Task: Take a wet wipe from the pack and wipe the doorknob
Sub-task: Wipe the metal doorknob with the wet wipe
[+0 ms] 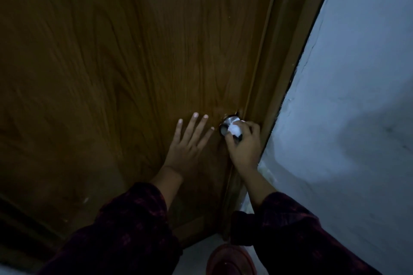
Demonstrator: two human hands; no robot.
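Observation:
A round silver doorknob [227, 123] sticks out of the brown wooden door [134, 62] near its right edge. My right hand [244, 147] is closed around the knob with a crumpled white wet wipe [235, 129] pressed between its fingers and the metal. My left hand [187, 145] lies flat on the door just left of the knob, fingers spread, holding nothing. The wet wipe pack is not in view. Most of the knob is hidden by the wipe and my fingers.
The brown door frame [283, 73] runs along the door's right edge, and a pale plastered wall [357, 118] fills the right side. A round reddish object [230, 261] sits on the floor below. The light is dim.

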